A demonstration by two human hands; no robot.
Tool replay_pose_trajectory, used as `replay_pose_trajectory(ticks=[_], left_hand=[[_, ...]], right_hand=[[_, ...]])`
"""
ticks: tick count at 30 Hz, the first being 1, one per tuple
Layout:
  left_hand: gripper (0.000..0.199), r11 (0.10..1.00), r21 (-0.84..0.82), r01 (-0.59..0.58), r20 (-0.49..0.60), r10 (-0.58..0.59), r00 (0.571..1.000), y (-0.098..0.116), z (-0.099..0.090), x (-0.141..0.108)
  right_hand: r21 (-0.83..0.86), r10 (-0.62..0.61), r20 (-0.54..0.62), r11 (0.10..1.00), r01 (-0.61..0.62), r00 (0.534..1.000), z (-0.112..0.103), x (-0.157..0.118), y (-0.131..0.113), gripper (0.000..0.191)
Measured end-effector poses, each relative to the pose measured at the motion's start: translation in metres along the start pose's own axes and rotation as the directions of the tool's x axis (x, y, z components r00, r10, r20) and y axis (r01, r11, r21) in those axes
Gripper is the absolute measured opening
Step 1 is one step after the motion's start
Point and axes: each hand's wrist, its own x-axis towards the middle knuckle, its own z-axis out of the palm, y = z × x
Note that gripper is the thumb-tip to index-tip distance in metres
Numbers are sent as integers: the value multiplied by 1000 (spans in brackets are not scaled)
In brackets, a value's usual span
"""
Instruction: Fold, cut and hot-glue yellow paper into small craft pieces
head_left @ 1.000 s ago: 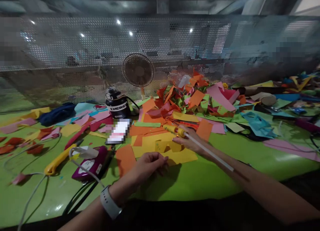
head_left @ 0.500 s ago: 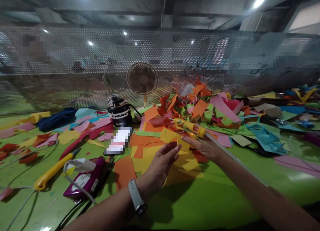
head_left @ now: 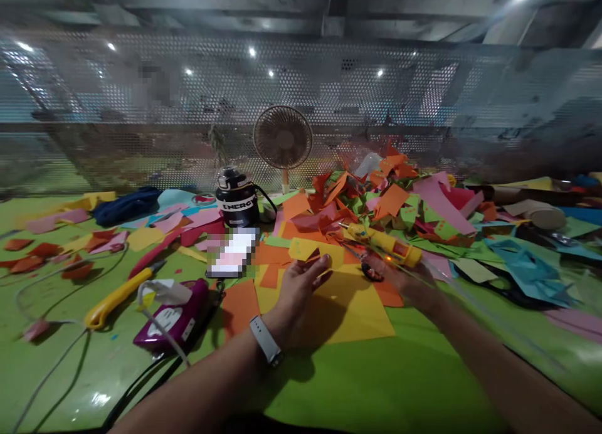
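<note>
A small yellow paper piece [head_left: 303,249] is pinched between the thumb and fingers of my left hand [head_left: 298,290], above a larger yellow sheet [head_left: 357,321]. To the right, my right hand [head_left: 404,280] is closed around a yellow hot glue gun [head_left: 376,241] whose small orange light glows. Its metal tip points up and left, and a long clear strand trails from its rear along my forearm. Dark-handled scissors [head_left: 371,271] show right at my right fingertips; whether the fingers touch them I cannot tell. Orange sheets [head_left: 239,305] lie around the yellow one on the green table.
A big heap of coloured paper scraps [head_left: 392,199] rises behind my right hand. A black bottle [head_left: 237,202], a fan [head_left: 282,137] and a phone [head_left: 235,252] stand or lie further back. At left are a purple power strip [head_left: 172,324], a yellow-handled tool [head_left: 117,299] and loose cables.
The view has swung slightly left. My right hand has drawn back rightward with the glue gun, away from the yellow paper and my left hand. The scissors now show beside it.
</note>
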Motion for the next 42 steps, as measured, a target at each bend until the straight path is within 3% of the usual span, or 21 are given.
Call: replay_pose_trajectory(ticks=[7, 13, 19, 30, 42], left_hand=[[35, 998, 3, -64, 26, 64, 998, 5, -1, 1], [30, 995, 51, -83, 46, 81, 996, 6, -3, 1], [34, 994, 59, -91, 115, 84, 990, 4, -3, -1], [41, 987, 113, -115, 106, 103, 989, 1, -4, 0], [32, 981, 115, -156, 126, 142, 982, -2, -6, 3]], right_hand=[[68, 124, 167, 988, -137, 978, 10, -12, -3, 42], [50, 205, 151, 976, -214, 967, 15, -13, -3, 39], [68, 150, 189, 984, -166, 970, 17, -12, 0, 38], [26, 227, 189, 971, -236, 956, 16, -13, 1, 36], [42, 181, 178, 981, -191, 967, 17, -13, 2, 38]])
